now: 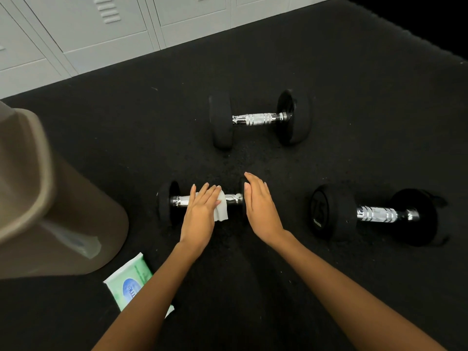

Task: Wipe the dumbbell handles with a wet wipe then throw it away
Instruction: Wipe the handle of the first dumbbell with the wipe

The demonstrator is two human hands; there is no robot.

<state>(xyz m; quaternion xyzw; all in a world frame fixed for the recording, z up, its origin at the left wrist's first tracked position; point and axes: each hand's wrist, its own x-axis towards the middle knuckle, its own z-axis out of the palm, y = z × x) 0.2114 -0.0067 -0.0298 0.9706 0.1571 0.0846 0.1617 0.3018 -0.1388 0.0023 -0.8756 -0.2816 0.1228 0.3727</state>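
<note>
Three black dumbbells with chrome handles lie on the dark floor. The nearest dumbbell (174, 201) is under my hands. My left hand (202, 211) lies flat, fingers stretched, pressing a white wet wipe (222, 209) onto its handle. My right hand (260, 206) rests flat against the inner face of that dumbbell's right weight, holding nothing. A second dumbbell (260, 119) lies farther back in the middle. The third dumbbell (377, 214) lies to the right. A tan bin (50, 203) stands at the left.
A green and white pack of wet wipes (129, 282) lies on the floor by the bin's foot, partly under my left forearm. Grey metal lockers (101, 34) line the far wall. Black rubber flooring (354, 97) spreads around the dumbbells.
</note>
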